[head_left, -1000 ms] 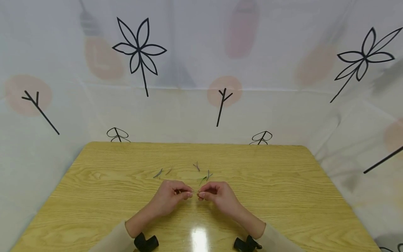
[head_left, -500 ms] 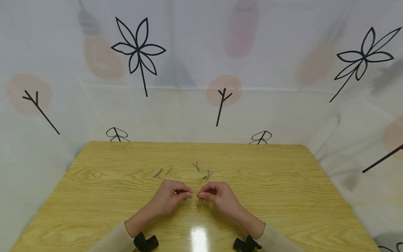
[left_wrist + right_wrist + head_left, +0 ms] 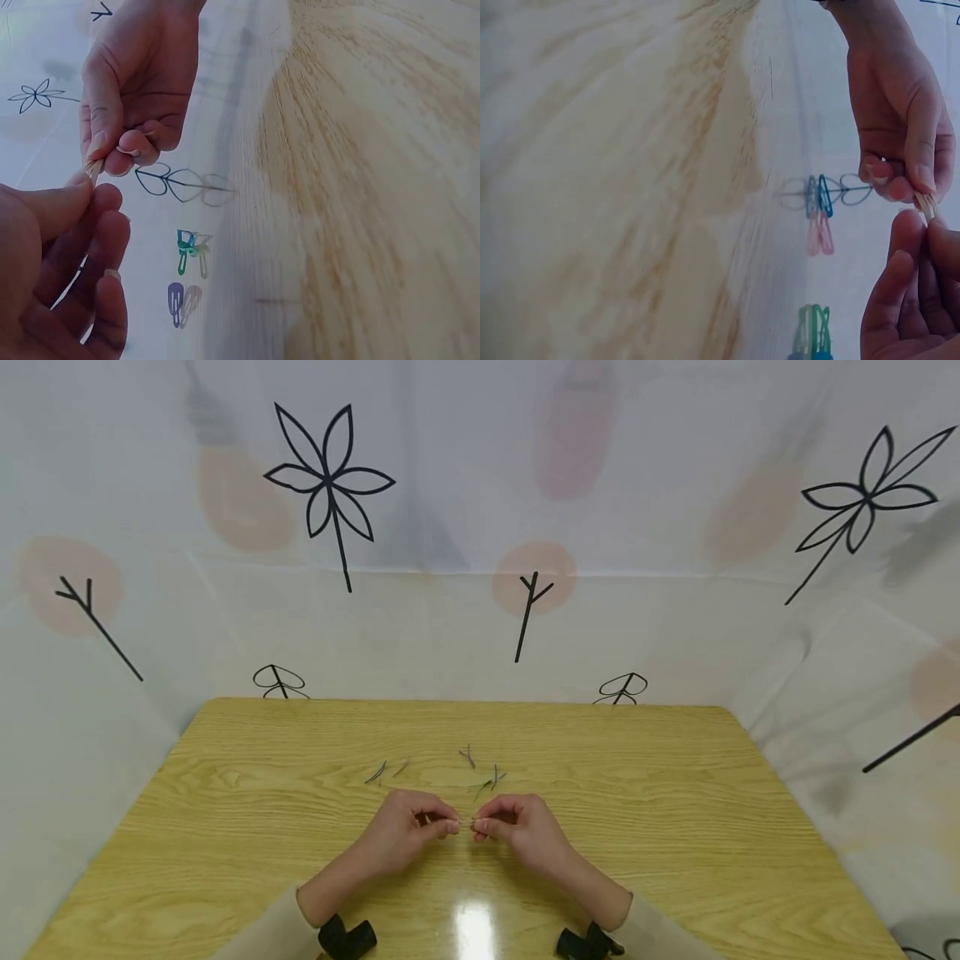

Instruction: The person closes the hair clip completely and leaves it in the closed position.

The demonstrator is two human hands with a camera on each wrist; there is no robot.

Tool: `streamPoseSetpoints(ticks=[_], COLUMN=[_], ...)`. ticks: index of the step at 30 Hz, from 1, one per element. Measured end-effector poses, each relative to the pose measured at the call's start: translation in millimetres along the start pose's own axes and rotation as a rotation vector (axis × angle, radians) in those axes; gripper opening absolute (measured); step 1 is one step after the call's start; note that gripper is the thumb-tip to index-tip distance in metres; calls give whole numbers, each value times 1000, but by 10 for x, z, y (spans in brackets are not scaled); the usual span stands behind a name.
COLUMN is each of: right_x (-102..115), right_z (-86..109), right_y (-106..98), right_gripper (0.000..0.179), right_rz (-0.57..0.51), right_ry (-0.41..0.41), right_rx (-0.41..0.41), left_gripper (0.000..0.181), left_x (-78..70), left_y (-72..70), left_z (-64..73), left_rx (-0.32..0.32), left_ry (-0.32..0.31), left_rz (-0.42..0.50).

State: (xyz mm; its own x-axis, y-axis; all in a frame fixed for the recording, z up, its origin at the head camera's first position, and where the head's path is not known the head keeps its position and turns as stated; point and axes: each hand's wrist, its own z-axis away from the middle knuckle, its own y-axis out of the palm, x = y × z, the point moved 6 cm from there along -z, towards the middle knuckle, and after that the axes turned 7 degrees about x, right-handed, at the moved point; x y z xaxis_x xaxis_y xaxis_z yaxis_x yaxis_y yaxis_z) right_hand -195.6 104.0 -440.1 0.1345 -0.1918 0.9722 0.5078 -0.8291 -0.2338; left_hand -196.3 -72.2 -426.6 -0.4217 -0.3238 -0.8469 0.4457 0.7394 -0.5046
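Observation:
Above the near middle of the table, my left hand (image 3: 408,831) and right hand (image 3: 525,831) face each other with fingertips almost meeting. Between them is a small cream-coloured hair clip (image 3: 94,169), which looks like a snap clip. The left thumb and index finger pinch one end; the right thumb and finger pinch the other. Fingertips cover most of it, so whether it is snapped open cannot be seen. Just beyond the hands lie more snap clips: a purple clip (image 3: 175,300), a green clip (image 3: 182,261) and a blue clip (image 3: 825,196).
More clips lie scattered on the wood-grain table (image 3: 247,827), including a dark pair (image 3: 377,772) at left and crossed clips (image 3: 468,756) farther back. A patterned white cloth (image 3: 450,635) hangs behind the far edge. Black wrist mounts (image 3: 348,938) sit at the sleeves.

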Motion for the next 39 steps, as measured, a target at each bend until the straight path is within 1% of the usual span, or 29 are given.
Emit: streamPoseSetpoints(ticks=[3,6,13,16,21,26,29,32,39], right_x=[-16,-19,-55,-83,-123,-144,-140,-136,-147], right_z=[-1,4,14,6,-3,-6,-8,-13,-27], right_y=[1,5,9,10,8,-1,0,-1,7], right_gripper=[8,8,11,11,9,7,6,6,4], right_rz=[5,17,34,54,138,223,232,230,229], right_ry=[24,38,55,64,67,73,80,93,110], right_rx=[-8,-15,0,7,17,19,22,22,24], left_gripper=[11,14,11,10,8,7,7,7,7], left_x=[31,51,84,107,142,185,204,222,269], left_y=[-3,0,2,4,9,22,31,41,71], left_z=[1,-2,-6,-4,10,10,7,8,21], left_rx=[11,25,42,41,43,68,79,79,103], left_ry=[-30,-41,-72,-74,-65,-62,-57,-62,-119], left_rz=[-46,-71,-72,-84,-86,-57,-48,-60,-63])
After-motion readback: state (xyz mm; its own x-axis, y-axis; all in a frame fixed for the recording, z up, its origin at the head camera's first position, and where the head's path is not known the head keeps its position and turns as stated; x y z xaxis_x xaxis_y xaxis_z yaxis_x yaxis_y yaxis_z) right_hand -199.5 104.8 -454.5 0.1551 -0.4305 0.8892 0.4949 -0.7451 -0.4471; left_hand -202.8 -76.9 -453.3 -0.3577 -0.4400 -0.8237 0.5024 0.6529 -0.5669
